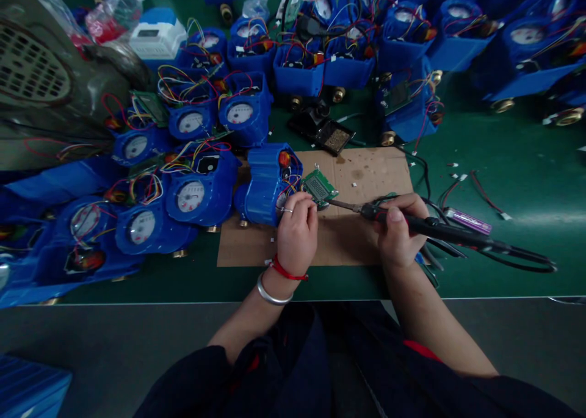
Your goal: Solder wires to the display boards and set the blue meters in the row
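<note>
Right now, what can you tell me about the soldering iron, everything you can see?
The soldering iron has a black, plastic-looking handle and a slim, dull metal shaft. The right hand grips it, its tip pointing left above the cardboard sheet, at the edge of the green circuit board; actual contact is unclear. A black cable leaves its right end.

Left hand (pixel 298 229) bent, fingertips bunched — right hand (pixel 403 229) curled in a grip, forearms (pixel 430 314) extended.

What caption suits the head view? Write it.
Left hand at a green rectangular circuit board, right hand pointing a black soldering iron at it.
</note>
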A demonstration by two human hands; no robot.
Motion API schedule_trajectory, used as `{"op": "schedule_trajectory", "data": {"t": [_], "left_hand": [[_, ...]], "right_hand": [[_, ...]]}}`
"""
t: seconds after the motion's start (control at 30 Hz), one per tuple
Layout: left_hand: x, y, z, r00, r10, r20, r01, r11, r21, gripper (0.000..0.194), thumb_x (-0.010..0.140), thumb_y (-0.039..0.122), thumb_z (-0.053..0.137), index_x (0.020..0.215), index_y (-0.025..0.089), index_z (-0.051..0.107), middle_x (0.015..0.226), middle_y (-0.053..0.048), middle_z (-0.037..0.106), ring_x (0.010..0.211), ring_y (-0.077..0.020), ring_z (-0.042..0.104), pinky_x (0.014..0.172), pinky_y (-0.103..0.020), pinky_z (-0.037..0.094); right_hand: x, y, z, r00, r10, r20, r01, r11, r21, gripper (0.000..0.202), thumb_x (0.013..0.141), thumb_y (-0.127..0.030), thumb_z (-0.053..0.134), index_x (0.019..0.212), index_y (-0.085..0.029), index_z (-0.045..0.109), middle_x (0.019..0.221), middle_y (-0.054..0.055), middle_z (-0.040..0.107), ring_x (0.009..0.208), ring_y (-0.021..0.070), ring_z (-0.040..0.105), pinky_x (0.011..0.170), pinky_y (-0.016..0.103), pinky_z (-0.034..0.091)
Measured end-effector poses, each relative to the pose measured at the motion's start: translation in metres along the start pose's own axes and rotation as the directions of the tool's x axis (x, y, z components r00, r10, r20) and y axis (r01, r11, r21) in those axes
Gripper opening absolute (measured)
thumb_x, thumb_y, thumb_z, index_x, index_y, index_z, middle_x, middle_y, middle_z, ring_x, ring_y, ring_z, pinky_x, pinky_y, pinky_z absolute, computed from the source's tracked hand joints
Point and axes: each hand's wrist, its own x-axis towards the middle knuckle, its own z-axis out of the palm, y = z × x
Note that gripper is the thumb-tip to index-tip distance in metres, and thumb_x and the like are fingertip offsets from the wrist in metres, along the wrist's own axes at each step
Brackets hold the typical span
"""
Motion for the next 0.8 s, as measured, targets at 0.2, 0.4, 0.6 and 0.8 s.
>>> {"op": "schedule_trajectory", "data": {"t": [0.2,0.4,0.6,0.8], "left_hand": [[-0.0005,-0.0006,0.0001,1.0,-0.008,0.005,0.008,1.0,0.003,0.01,0.09,0.01,0.048,0.093,0.016,0.055,0.109,-0.01,0.058,0.105,-0.0194,0.059,0.087,-0.035,0.053],[-0.001,-0.0003,0.0004,1.0,-0.009,0.004,0.009,1.0,0.0,0.01,0.091,0.011,0.047,0.093,0.016,0.055,0.11,-0.01,0.058,0.105,-0.0192,0.059,0.085,-0.034,0.054],[-0.0012,-0.0008,0.0012,1.0,0.0,-0.004,0.0,1.0,0.001,0.01,0.091,0.011,0.047,0.093,0.016,0.055,0.11,-0.01,0.058,0.106,-0.0196,0.059,0.087,-0.036,0.053],[-0.0034,0.0034,-0.0012,1.0,0.003,0.006,-0.003,1.0,0.007,0.012,0.092,0.012,0.045,0.097,0.016,0.055,0.117,-0.012,0.057,0.111,-0.0199,0.057,0.091,-0.037,0.052]], "right_hand": [[-0.0031,0.0028,-0.0051,0.996,0.008,0.085,0.003,0.992,-0.128,0.027,0.084,-0.047,0.058,0.075,-0.021,0.055,0.053,-0.004,0.049,0.04,0.0118,0.045,0.039,0.025,0.034],[-0.0041,0.0014,-0.0044,0.998,0.011,0.068,-0.004,0.995,-0.104,0.026,0.083,-0.046,0.06,0.075,-0.021,0.056,0.057,-0.002,0.053,0.045,0.0125,0.048,0.041,0.025,0.035],[-0.0033,0.0012,-0.0028,0.998,0.001,0.068,0.007,0.992,-0.124,0.028,0.082,-0.048,0.06,0.075,-0.021,0.056,0.059,-0.002,0.053,0.047,0.0135,0.05,0.043,0.025,0.037],[-0.0027,0.0015,-0.005,0.995,0.023,0.095,-0.014,0.995,-0.096,0.026,0.082,-0.047,0.061,0.075,-0.022,0.056,0.06,-0.002,0.053,0.049,0.0144,0.051,0.042,0.026,0.037]]}}
